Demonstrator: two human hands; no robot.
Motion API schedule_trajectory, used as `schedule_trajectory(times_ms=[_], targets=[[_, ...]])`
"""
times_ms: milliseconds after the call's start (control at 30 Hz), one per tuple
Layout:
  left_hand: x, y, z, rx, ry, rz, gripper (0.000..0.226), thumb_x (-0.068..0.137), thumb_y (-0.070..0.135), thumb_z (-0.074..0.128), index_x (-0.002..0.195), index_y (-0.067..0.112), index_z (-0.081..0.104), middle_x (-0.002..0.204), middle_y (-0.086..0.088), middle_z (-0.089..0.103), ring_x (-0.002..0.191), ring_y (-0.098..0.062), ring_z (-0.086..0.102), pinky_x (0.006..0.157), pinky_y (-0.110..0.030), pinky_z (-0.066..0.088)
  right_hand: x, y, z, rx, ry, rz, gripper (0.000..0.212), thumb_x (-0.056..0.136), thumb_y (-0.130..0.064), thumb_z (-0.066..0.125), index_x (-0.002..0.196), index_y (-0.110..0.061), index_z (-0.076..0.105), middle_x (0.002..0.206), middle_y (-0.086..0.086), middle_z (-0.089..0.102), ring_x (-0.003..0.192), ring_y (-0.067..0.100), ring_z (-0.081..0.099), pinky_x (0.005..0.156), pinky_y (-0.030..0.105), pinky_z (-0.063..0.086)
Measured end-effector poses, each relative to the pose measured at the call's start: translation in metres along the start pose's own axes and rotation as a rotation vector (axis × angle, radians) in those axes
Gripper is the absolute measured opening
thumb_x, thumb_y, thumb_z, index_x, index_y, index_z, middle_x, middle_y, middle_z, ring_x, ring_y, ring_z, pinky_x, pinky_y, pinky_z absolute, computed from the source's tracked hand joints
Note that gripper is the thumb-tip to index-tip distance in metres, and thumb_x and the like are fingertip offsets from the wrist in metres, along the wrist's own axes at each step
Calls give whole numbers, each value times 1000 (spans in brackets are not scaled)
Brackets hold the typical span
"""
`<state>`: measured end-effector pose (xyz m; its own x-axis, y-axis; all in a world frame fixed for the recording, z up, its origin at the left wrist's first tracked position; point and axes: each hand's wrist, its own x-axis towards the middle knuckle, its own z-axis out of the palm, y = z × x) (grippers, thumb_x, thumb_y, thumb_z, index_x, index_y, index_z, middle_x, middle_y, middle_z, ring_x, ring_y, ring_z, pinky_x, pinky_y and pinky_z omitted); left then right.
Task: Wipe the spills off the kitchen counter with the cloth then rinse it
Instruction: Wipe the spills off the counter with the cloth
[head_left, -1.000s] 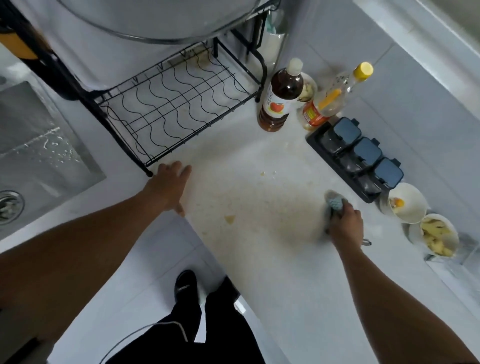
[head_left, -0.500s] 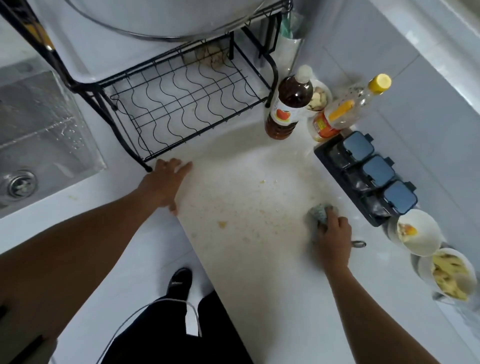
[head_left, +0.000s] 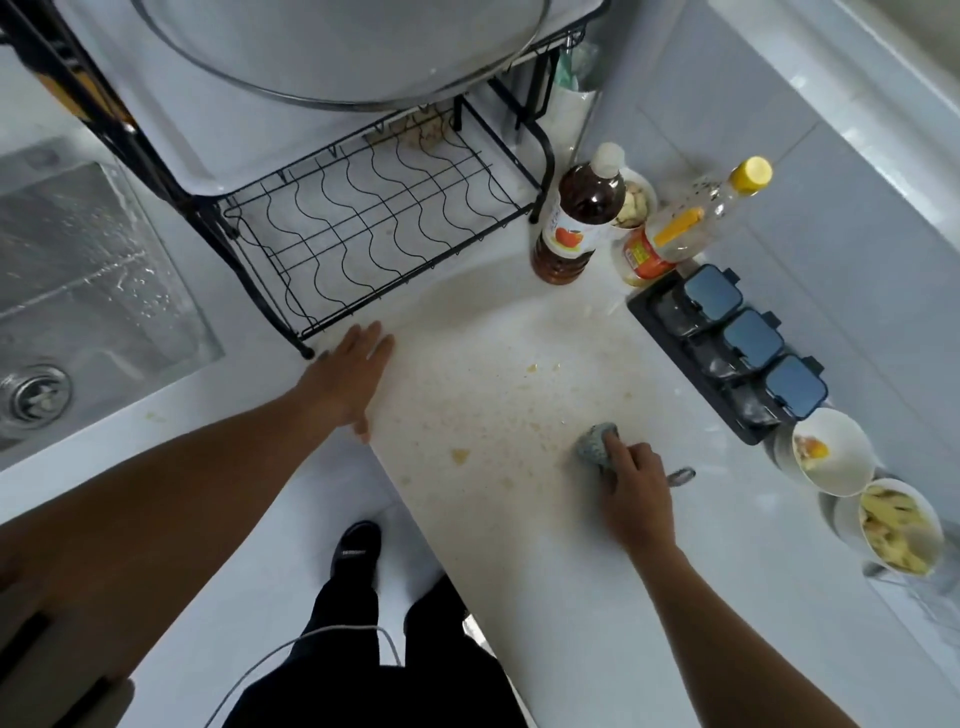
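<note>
The cloth (head_left: 597, 448) (clamped by curled fingers of the right hand (head_left: 638, 488)) was drawn leftward into the largely unwiped spills (head_left: 498, 415); the left hand (head_left: 345, 379) was kept flat-fingered.

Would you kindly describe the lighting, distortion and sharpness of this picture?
Head view: wide-angle distortion skews the dish rack and counter edge; light is soft, with glints on the wet sink; the cloth under the right hand looks slightly blurred.

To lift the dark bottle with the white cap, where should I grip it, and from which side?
Probably grip the dark bottle round its narrow shoulder, coming from the counter's front edge: it stands upright, the rack and clear bottle flank it, and its front is free.
</note>
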<state>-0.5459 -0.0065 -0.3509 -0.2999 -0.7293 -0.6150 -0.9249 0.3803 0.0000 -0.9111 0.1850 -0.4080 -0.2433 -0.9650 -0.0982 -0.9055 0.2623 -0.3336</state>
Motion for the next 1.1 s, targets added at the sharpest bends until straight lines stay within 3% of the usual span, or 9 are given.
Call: schedule_trajectory(times_ms=[67, 200, 333, 467, 600, 667, 800, 967, 1100], targets=[[0, 0, 1, -32, 1, -1, 151, 55, 32, 97, 159, 16, -11, 165, -7, -22, 153, -30, -13, 119, -57, 22, 3, 8, -4, -7, -27, -18, 45, 89, -6, 62, 134, -9, 59, 105, 18, 56, 98, 39, 55, 74, 44, 51], [3, -1, 2, -71, 5, 4, 155, 51, 29, 99, 159, 18, -13, 165, -7, -21, 153, -32, -12, 118, -58, 22, -1, -8, -1, 18, 122, 361, 45, 89, -4, 58, 134, -9, 57, 100, 23, 54, 92, 41, 52, 70, 43, 45], [4, -4, 6, -83, 17, 7, 154, 52, 30, 98, 159, 19, -13, 166, -7, -20, 153, -32, -13, 119, -58, 20, -9, -10, 0, -203, -47, -254, 51, 83, -11, 70, 132, -13, 56, 98, 13, 54, 84, 36, 55, 58, 39, 49], [7, -7, 8, -91, 17, 30, 154, 52, 31, 98, 158, 20, -13, 165, -7, -21, 153, -32, -14, 120, -59, 19, -10, -21, -2, -12, 95, 421, 45, 94, -20, 56, 139, -17, 51, 106, 18, 52, 97, 39, 53, 67, 44, 48], [8, -8, 8, -105, 17, 32, 154, 53, 32, 98, 158, 19, -13, 165, -7, -21, 153, -32, -14, 120, -59, 19, -27, -32, 9, -177, 18, -81, 51, 84, -11, 61, 134, -13, 54, 98, 16, 53, 84, 37, 55, 56, 37, 45], [8, -9, 9, -106, 18, 36, 154, 52, 31, 98, 158, 19, -13, 165, -7, -22, 153, -31, -13, 120, -58, 19, -25, -25, 5, -180, -29, -164, 49, 85, -14, 62, 133, -15, 53, 98, 14, 53, 82, 36, 55, 55, 35, 44], [9, -11, 11, -105, 23, 39, 154, 52, 31, 98, 159, 19, -13, 165, -7, -22, 153, -31, -13, 120, -58, 19, -21, -43, 10, -13, 98, 405, 44, 93, -13, 56, 137, -15, 53, 101, 17, 52, 91, 38, 52, 61, 40, 44], [9, -11, 11, -108, 15, 43, 155, 52, 31, 98, 158, 19, -14, 165, -7, -22, 153, -31, -14, 120, -58, 18, -43, -49, 17, -170, -32, -222, 53, 84, -15, 67, 134, -14, 53, 96, 11, 54, 80, 32, 55, 58, 30, 39], [10, -12, 11, -85, 25, 50, 154, 52, 33, 98, 158, 18, -13, 165, -8, -22, 153, -33, -13, 120, -59, 18, -41, -62, 18, -15, 62, 353, 47, 93, -15, 58, 139, -14, 53, 103, 15, 54, 92, 35, 52, 62, 38, 45]])
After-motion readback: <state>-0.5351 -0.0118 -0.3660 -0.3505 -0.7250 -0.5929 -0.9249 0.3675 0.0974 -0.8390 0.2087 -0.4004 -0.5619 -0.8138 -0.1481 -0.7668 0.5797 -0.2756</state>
